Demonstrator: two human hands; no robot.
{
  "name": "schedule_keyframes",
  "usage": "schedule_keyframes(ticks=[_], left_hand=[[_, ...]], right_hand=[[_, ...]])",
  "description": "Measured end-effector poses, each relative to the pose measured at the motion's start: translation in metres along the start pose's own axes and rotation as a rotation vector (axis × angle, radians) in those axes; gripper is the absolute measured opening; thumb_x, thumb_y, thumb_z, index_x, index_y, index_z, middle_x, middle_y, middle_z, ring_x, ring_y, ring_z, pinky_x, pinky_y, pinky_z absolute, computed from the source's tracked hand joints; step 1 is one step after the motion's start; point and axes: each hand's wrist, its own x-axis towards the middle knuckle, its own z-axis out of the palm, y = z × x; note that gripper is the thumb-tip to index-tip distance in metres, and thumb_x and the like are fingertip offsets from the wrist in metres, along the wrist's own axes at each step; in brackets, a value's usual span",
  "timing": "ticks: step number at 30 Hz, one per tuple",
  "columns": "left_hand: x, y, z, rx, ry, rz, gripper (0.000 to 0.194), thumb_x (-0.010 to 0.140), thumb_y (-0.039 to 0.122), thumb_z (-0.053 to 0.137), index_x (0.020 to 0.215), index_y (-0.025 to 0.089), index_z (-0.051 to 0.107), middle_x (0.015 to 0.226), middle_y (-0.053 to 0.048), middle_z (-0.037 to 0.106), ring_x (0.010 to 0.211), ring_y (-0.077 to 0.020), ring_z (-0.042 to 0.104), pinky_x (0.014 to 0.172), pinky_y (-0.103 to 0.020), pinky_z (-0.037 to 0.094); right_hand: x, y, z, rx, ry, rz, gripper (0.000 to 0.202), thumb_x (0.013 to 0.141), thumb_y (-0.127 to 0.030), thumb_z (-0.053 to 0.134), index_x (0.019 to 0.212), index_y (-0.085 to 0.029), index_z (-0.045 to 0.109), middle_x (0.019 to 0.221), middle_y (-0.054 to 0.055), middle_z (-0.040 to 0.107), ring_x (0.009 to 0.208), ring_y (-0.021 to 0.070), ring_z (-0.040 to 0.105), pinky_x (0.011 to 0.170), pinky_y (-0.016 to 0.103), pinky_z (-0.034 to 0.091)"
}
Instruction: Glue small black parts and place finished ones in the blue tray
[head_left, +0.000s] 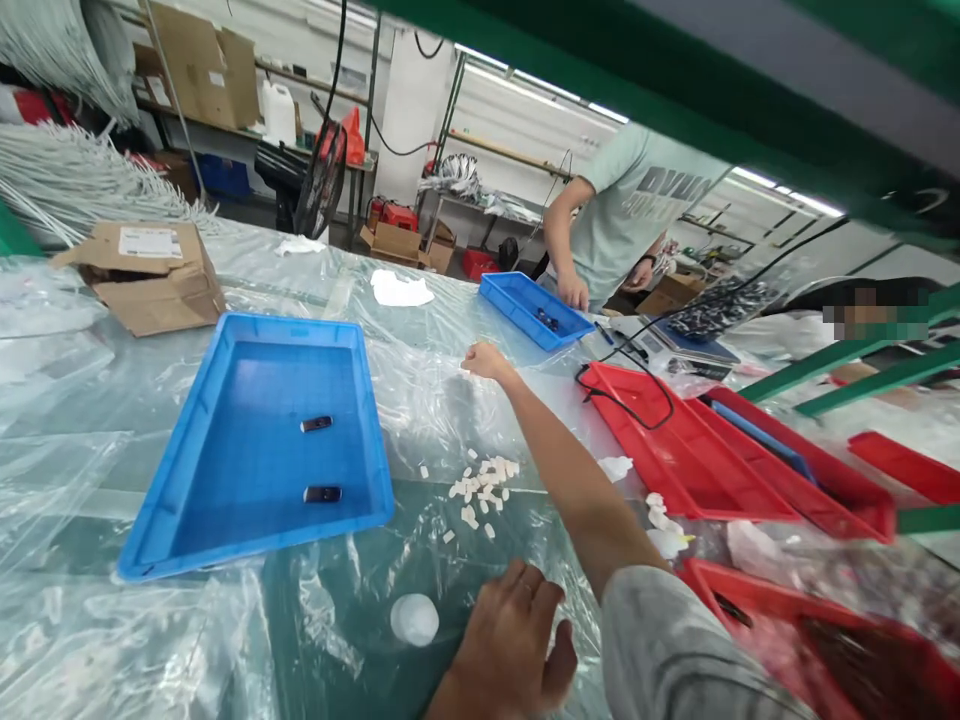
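Observation:
My right hand (486, 361) reaches far out over the plastic-covered table, its fingers pinched together; a speck of white shows at the fingertips, too small to name. Near the table's front, my left hand (514, 635) rests palm down with the thumb apart, holding nothing visible. Just beyond it lies a loose pile of small white pieces (486, 483). A round, whitish disc (414, 620) is to the left of that hand. On the left, a large blue tray (259, 535) contains two small dark, capsule-shaped items, one nearer (322, 494) and one farther (316, 424).
Across the table, a person (637, 200) has a hand at a smaller blue tray (487, 290) with dark pieces inside. Red trays (660, 440) and a black cable (652, 425) occupy the right. A cardboard box (157, 285) sits back left; a green beam (600, 60) crosses overhead.

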Motion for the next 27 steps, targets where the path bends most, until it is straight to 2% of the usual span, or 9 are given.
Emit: schedule_keyframes(ticks=[3,5,6,9,13,15,18,22,27], left_hand=[[0.004,0.002,-0.007,-0.043,-0.053,0.010,0.025,0.090,0.019,0.065,0.113,0.028,0.062,0.098,-0.011,0.081,0.100,-0.0340,0.081,0.082,-0.048,0.071],[0.006,0.001,-0.010,-0.068,-0.088,0.035,0.024,0.089,0.016,0.062,0.110,0.028,0.063,0.097,-0.010,0.079,0.100,-0.0321,0.080,0.092,-0.046,0.070],[0.007,0.001,-0.012,-0.077,-0.103,0.045,0.024,0.089,0.015,0.060,0.109,0.027,0.063,0.098,-0.010,0.079,0.101,-0.0318,0.079,0.095,-0.046,0.069],[0.011,-0.001,-0.014,-0.096,-0.135,0.065,0.022,0.095,0.014,0.051,0.109,0.024,0.066,0.100,-0.011,0.078,0.101,-0.0317,0.076,0.094,-0.048,0.067],[0.016,-0.006,-0.013,-0.125,-0.141,0.088,0.025,0.109,0.018,0.046,0.102,0.022,0.070,0.092,-0.008,0.077,0.091,-0.0259,0.075,0.088,-0.044,0.065],[0.017,-0.009,-0.012,-0.148,-0.132,0.097,0.022,0.113,0.023,0.053,0.102,0.020,0.072,0.092,-0.004,0.078,0.090,-0.0222,0.076,0.088,-0.042,0.064],[0.017,-0.015,-0.010,-0.192,-0.115,0.097,0.022,0.114,0.032,0.060,0.103,0.020,0.075,0.093,-0.001,0.079,0.088,-0.0189,0.077,0.088,-0.040,0.065],[0.020,-0.020,-0.010,-0.256,-0.076,0.084,0.033,0.115,0.043,0.058,0.100,0.020,0.076,0.089,0.000,0.078,0.082,-0.0179,0.076,0.085,-0.040,0.065],[0.026,-0.017,-0.016,-0.315,-0.037,0.035,0.050,0.119,0.054,0.040,0.105,0.020,0.075,0.080,0.001,0.071,0.075,-0.0175,0.071,0.077,-0.037,0.061]], right_hand=[[-0.048,0.007,-0.007,0.111,-0.313,0.072,0.028,0.111,-0.039,0.069,0.116,-0.012,0.075,0.106,0.004,0.080,0.085,0.0127,0.077,0.080,0.031,0.068],[-0.092,0.009,-0.017,0.196,-0.412,0.102,0.025,0.104,-0.037,0.080,0.104,-0.013,0.077,0.093,0.002,0.081,0.077,0.0125,0.077,0.073,0.029,0.067],[-0.117,0.008,-0.024,0.241,-0.411,0.112,0.025,0.101,-0.037,0.083,0.100,-0.013,0.079,0.092,0.002,0.083,0.078,0.0133,0.078,0.075,0.030,0.067],[-0.201,0.003,-0.045,0.358,-0.251,0.138,0.028,0.093,-0.042,0.087,0.101,-0.016,0.082,0.105,0.009,0.088,0.090,0.0180,0.083,0.087,0.035,0.068],[-0.322,-0.016,-0.058,0.422,0.077,0.200,0.033,0.102,-0.047,0.075,0.127,-0.025,0.075,0.127,0.012,0.087,0.102,0.0209,0.085,0.096,0.039,0.068],[-0.380,-0.027,-0.050,0.421,0.182,0.241,0.034,0.105,-0.048,0.071,0.134,-0.029,0.070,0.124,0.012,0.088,0.098,0.0218,0.086,0.093,0.040,0.070],[-0.452,-0.042,-0.024,0.389,0.271,0.297,0.031,0.107,-0.050,0.069,0.129,-0.029,0.070,0.113,0.011,0.089,0.091,0.0233,0.086,0.087,0.040,0.072],[-0.516,-0.056,0.013,0.275,0.357,0.352,0.024,0.107,-0.049,0.067,0.115,-0.028,0.076,0.107,0.010,0.087,0.087,0.0248,0.085,0.082,0.040,0.073],[-0.565,-0.070,0.036,0.099,0.401,0.387,0.019,0.109,-0.037,0.060,0.113,-0.028,0.077,0.102,0.009,0.084,0.084,0.0249,0.081,0.079,0.040,0.071]])
